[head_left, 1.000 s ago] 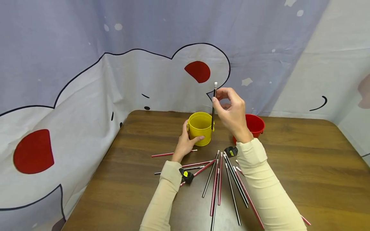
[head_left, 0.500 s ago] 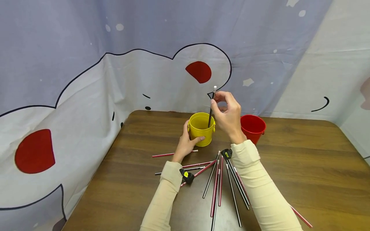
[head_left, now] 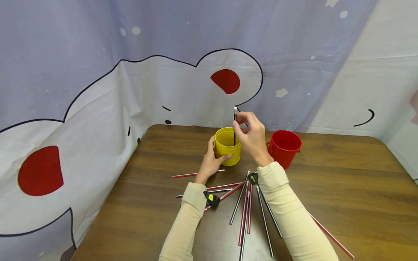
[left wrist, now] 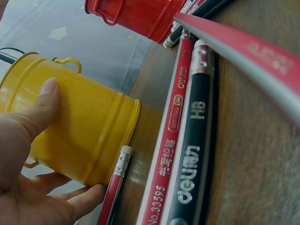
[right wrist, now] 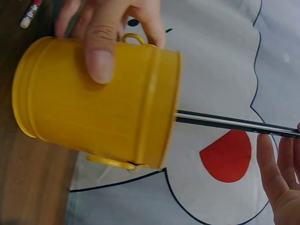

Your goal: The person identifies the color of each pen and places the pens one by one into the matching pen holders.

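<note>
Toward the counter's far edge (head_left: 339, 139), the left hand (head_left: 209, 163) grasps a yellow bucket (head_left: 225, 151); the right hand (head_left: 253, 139) pinches a black pencil (head_left: 234, 127) partly inside.

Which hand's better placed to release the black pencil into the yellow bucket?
Right, most likely: the right hand pinches the black pencil, whose lower end is inside the yellow bucket. The left hand is occupied gripping the bucket's side.

Blk pencil (right wrist: 220, 122) part-hidden in yellow bucket (right wrist: 126, 108), R hand (right wrist: 286, 199) cut off in R wrist cam
</note>
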The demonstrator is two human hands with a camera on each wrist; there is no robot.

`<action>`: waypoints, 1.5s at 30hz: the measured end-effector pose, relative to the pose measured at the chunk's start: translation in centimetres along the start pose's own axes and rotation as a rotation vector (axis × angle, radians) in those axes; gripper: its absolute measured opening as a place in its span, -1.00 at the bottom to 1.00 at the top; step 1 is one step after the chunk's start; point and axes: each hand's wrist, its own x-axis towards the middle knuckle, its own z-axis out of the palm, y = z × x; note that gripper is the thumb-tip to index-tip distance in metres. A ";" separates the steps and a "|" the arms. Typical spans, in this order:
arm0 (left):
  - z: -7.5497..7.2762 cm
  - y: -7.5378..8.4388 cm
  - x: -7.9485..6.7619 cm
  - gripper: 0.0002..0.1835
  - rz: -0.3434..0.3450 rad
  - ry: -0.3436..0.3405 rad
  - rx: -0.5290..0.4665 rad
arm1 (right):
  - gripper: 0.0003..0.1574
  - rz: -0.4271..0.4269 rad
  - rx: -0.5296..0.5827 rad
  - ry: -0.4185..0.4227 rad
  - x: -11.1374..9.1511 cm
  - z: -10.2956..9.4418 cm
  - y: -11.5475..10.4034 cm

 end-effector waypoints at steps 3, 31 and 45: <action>0.1 0.0 0.0 -0.09 0.001 0.000 0.002 | -0.77 0.011 0.011 -0.011 -0.6 0.4 1.2; 0.1 0.1 0.0 -0.08 -0.002 -0.026 -0.017 | -0.86 0.195 -0.015 -0.128 -4.9 2.3 6.3; 0.0 0.0 0.2 -0.06 0.009 -0.011 -0.008 | -0.82 0.134 -0.042 -0.094 -5.3 -0.2 5.5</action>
